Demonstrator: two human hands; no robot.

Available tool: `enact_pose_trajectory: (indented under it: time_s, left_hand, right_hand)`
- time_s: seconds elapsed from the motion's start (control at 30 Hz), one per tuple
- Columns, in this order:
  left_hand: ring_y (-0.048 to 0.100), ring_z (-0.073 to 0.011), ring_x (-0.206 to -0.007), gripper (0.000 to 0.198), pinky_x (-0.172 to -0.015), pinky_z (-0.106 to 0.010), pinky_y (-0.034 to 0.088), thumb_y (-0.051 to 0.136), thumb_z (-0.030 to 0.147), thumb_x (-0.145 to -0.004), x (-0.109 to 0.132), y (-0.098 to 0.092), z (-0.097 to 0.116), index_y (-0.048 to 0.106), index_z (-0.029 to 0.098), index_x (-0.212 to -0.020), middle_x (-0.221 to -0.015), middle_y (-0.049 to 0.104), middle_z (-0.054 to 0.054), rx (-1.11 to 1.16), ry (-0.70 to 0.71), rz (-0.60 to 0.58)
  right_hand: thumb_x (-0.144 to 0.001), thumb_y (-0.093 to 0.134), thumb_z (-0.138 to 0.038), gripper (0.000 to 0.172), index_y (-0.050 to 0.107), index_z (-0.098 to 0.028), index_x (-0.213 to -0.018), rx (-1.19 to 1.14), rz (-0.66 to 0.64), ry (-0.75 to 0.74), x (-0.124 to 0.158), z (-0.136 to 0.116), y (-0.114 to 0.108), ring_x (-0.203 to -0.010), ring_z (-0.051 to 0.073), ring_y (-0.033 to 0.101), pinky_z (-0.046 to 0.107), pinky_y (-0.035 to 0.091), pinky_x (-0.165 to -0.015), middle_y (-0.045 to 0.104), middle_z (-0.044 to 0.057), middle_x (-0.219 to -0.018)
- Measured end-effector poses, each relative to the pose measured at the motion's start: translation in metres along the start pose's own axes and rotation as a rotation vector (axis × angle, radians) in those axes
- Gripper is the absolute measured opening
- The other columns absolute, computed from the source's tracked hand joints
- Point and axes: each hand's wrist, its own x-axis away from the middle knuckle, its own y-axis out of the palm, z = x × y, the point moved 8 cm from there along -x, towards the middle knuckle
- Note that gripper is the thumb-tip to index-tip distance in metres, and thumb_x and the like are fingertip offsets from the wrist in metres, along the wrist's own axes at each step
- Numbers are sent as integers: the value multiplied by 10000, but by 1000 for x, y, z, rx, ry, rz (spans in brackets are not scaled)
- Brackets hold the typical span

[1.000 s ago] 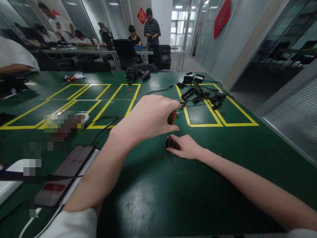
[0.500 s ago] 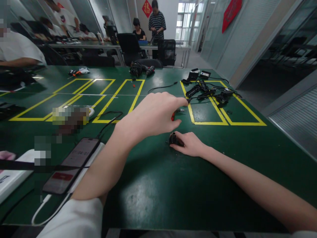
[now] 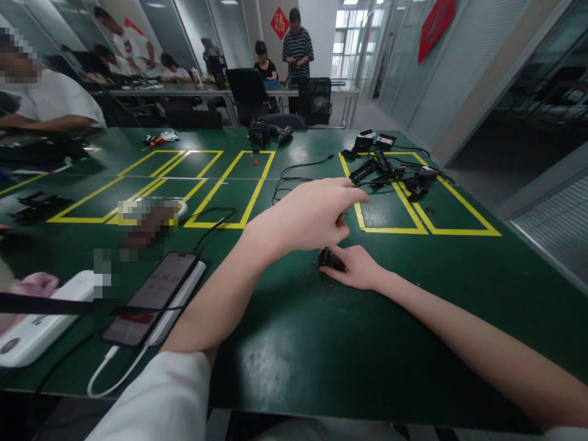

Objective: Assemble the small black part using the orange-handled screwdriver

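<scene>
Worktop (image 3: pixel 413 355): green, w/ yellow tape (image 3: pixel 395 231) outlines; carries all items below.
Black heap (image 3: pixel 379 168): misc. parts + cables; far rt., partly over tape; well apart from both hands.
White strip (image 3: pixel 50 321): near left edge; dark band crosses it.
Left hand (image 3: pixel 316 211): raised, palm down; index stretched out to rt., thumb below w/ gap betw.; other fingers mostly out of sight; seems to have hold of orange item, grip largely hidden.
Right hand (image 3: pixel 361 267): low, at worktop; thumb + fingers closed in pinch on black part; no spare opening.
Phone (image 3: pixel 160 285): screen up, on white slab (image 3: pixel 197 275); beside left forearm.
Black part (image 3: pixel 333 260): mid-worktop, in rt. hand, just below left hand in view; material n/k; prob. light, stiff, a bit slick, not very fragile; best taken by outer sides, thumb opp. fingers, top left free; small, so may twist if pinched off-ctr.
Orange item (image 3: pixel 340 217): sliver only, betw. left thumb & index; poss. tool handle; prob. rigid, light; hold by handle, not tip; lower end hidden, can't tell if touching black part.
Red bit (image 3: pixel 256 162): tiny; loose nr. far tape; material n/k.
</scene>
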Motion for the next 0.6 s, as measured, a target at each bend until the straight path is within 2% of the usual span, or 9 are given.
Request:
enact_pose_trajectory:
  time_s: [0.1,0.23,0.33,0.43,0.6]
  left_hand:
    - [675,-239,-1020,503,-840,-331,525,503,86,-802,-4,0,1,698,189,-1255,-1192,712,-95,-11,-2,-4]
    - [686,-253,-961,426,-796,-338,507,541,106,-784,-12,-1,-1,760,195,-1139,-1046,757,-84,-35,-30,-24]
    - [685,-244,-904,435,-722,-313,484,588,139,-770,-18,-2,-1,756,203,-1167,-998,765,-79,-26,-60,-124]
    - [676,-215,-847,448,-680,-289,456,586,96,-754,-23,-3,5,765,209,-1149,-976,768,-70,-29,-16,-237]
    - [673,-218,-831,446,-686,-290,447,612,108,-769,-33,-5,14,756,230,-1173,-937,769,-56,-81,52,-274]
  right_hand:
    - [-979,527,-483,279,519,-205,-968,-5,0,5,0,1,0,-604,200,624,275,287,-582,681,18,-700]
    - [-982,517,-488,277,505,-214,-938,-30,17,1,0,1,0,-595,202,625,274,307,-585,660,9,-670]
    - [-981,515,-494,280,506,-219,-930,-46,34,-2,1,2,-1,-587,200,625,274,314,-583,656,5,-662]
    - [-985,507,-494,278,517,-219,-949,-50,41,-2,1,3,-1,-591,201,631,273,319,-585,664,8,-671]
    - [-983,520,-497,277,522,-220,-964,-43,55,-7,0,4,1,-604,200,642,270,320,-588,673,6,-686]
